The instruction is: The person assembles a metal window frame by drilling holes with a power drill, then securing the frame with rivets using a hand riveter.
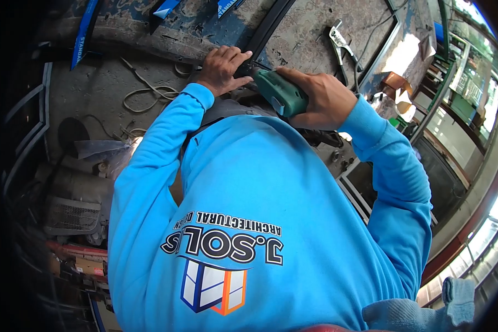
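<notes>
My right hand (325, 98) is wrapped round a green power drill (276, 91), whose front end points left and away from me. At the drill's nose lies the near end of a black metal profile (269, 26), which runs away from me across the worktable (196, 25). My left hand (222, 71) grips that end, fingers over the top and thumb on the near side, close to the drill's tip. The exact contact between tip and profile is hidden by the dark parts and my fingers.
Locking pliers (340, 45) lie on the table to the right, beside a dark cable. Blue-taped strips (84, 33) stick out over the table's edge at left. A loose cord (148, 91) coils on the floor. Metal frames (34, 110) stand at far left.
</notes>
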A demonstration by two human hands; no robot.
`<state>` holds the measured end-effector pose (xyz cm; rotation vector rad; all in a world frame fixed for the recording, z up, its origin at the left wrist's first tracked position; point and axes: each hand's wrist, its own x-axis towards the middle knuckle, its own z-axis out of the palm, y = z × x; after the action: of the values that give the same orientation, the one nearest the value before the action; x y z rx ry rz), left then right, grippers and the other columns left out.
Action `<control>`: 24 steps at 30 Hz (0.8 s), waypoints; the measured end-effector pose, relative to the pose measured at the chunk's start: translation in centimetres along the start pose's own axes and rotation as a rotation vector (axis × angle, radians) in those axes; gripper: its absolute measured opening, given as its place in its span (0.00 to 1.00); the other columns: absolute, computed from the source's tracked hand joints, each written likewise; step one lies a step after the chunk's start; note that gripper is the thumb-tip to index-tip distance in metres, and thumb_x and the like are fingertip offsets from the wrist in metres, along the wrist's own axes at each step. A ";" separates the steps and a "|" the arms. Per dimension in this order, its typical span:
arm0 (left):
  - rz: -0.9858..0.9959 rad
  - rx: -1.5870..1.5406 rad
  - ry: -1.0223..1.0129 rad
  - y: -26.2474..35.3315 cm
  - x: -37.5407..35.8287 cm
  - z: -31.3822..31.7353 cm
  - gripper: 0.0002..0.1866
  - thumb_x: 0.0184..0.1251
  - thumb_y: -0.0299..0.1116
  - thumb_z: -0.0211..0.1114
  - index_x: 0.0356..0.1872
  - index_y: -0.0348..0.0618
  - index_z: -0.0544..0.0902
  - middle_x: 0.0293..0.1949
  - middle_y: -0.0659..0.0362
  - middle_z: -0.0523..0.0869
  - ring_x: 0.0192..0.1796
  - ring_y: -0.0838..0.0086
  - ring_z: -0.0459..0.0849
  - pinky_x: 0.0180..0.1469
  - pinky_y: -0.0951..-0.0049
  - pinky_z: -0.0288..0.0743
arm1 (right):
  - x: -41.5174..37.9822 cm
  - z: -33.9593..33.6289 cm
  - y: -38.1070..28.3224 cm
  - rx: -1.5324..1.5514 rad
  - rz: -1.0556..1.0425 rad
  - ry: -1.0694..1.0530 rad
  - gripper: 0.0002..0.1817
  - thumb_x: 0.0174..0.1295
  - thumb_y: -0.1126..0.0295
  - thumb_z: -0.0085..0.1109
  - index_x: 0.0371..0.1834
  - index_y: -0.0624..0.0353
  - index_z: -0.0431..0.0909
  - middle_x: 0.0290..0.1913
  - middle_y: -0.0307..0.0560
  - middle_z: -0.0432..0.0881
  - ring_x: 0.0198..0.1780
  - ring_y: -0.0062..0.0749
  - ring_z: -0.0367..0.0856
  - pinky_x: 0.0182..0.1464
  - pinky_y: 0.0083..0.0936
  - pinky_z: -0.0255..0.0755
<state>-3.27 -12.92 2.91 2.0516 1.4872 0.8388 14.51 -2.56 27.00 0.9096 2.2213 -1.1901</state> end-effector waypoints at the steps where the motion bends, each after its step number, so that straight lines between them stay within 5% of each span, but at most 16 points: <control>1: -0.003 0.012 -0.018 0.1 0.0 0.0 0.38 0.41 0.45 0.81 0.59 0.51 0.80 0.48 0.60 0.77 0.51 0.64 0.78 0.55 0.63 0.74 | -0.5 0.0 0.1 0.013 0.022 -0.016 0.46 0.39 0.62 0.67 0.68 0.68 0.67 0.43 0.67 0.83 0.41 0.56 0.86 0.46 0.40 0.79; 5: 0.023 0.042 -0.010 0.3 0.2 0.2 0.34 0.50 0.53 0.77 0.58 0.50 0.81 0.47 0.60 0.78 0.51 0.64 0.76 0.55 0.62 0.73 | -5.1 -3.2 -1.1 0.265 0.036 0.031 0.45 0.39 0.63 0.69 0.66 0.70 0.68 0.40 0.67 0.84 0.40 0.54 0.86 0.47 0.40 0.79; 8: 0.058 0.109 -0.023 0.4 0.3 0.2 0.32 0.52 0.53 0.76 0.57 0.50 0.81 0.47 0.60 0.77 0.52 0.65 0.76 0.54 0.61 0.72 | -11.0 -4.4 -0.2 0.222 -0.026 0.220 0.50 0.37 0.64 0.69 0.71 0.65 0.62 0.54 0.66 0.80 0.53 0.54 0.83 0.58 0.39 0.75; 11: 0.139 0.051 -0.044 0.8 -0.8 -0.7 0.22 0.53 0.42 0.76 0.49 0.47 0.85 0.45 0.58 0.78 0.50 0.63 0.77 0.52 0.61 0.71 | -16.6 -3.7 3.0 0.436 0.025 0.291 0.63 0.35 0.64 0.70 0.79 0.60 0.44 0.65 0.59 0.72 0.65 0.48 0.73 0.69 0.35 0.62; 14: 0.223 0.049 -0.079 3.1 -1.5 -1.8 0.13 0.52 0.32 0.75 0.39 0.44 0.85 0.43 0.56 0.80 0.49 0.59 0.78 0.53 0.59 0.71 | -21.0 -0.4 9.7 0.649 0.181 0.368 0.64 0.38 0.63 0.74 0.80 0.54 0.43 0.64 0.56 0.72 0.64 0.46 0.73 0.68 0.34 0.63; 16: 0.185 0.040 -0.161 3.5 -2.5 -1.7 0.14 0.52 0.34 0.76 0.40 0.44 0.84 0.44 0.54 0.80 0.50 0.57 0.78 0.54 0.59 0.71 | -22.9 2.0 14.2 0.799 0.428 0.414 0.63 0.38 0.61 0.76 0.79 0.53 0.44 0.63 0.60 0.73 0.62 0.50 0.75 0.66 0.36 0.67; 20: 0.028 0.116 -0.215 7.4 -3.0 -2.7 0.19 0.52 0.38 0.77 0.42 0.42 0.82 0.45 0.51 0.80 0.50 0.52 0.78 0.54 0.57 0.71 | -26.3 9.4 28.2 0.203 0.456 0.669 0.63 0.38 0.58 0.76 0.78 0.54 0.44 0.60 0.71 0.73 0.60 0.62 0.76 0.63 0.40 0.71; 24: -0.079 0.139 -0.187 10.8 -2.6 -1.0 0.14 0.57 0.35 0.73 0.40 0.39 0.81 0.42 0.50 0.79 0.48 0.52 0.78 0.52 0.56 0.71 | -29.3 13.3 37.8 0.075 0.571 0.755 0.65 0.38 0.56 0.76 0.79 0.50 0.40 0.54 0.67 0.75 0.56 0.64 0.77 0.60 0.45 0.74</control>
<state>2.61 -18.67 10.43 2.0906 1.5479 0.5106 63.08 -8.28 18.63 2.1166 2.1582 -0.7172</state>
